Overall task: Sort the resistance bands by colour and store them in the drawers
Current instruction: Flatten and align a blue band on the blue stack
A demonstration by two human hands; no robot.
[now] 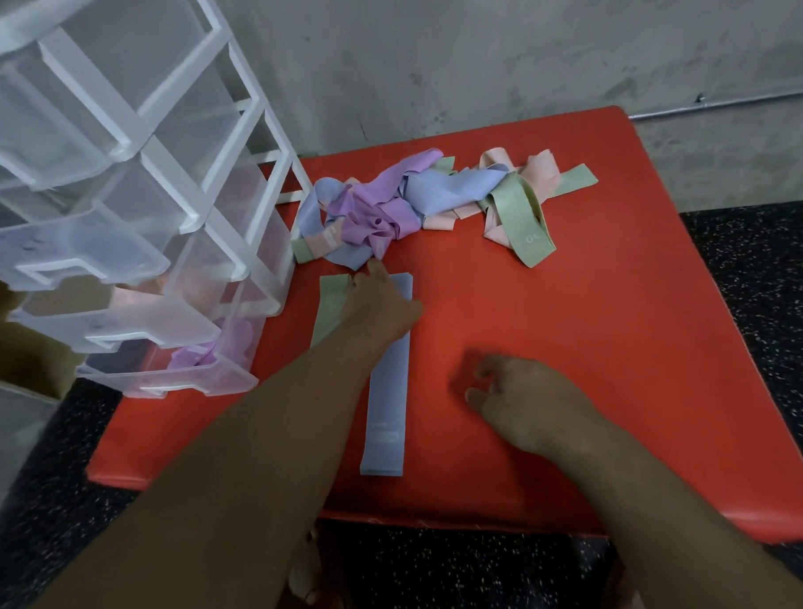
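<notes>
Bands (422, 199) on red pad (573, 335); seemingly concrete wall (493, 55)

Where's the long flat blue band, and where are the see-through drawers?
Long flat blue resistance band (386, 395): head view, middle of the strip.
Clear plastic drawer tower (71, 246): head view, a drawer's front wall.

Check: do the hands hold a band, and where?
Right hand holds nothing. Left hand reaches the near edge of the pile; whether it pinches a band cannot be told.
</notes>
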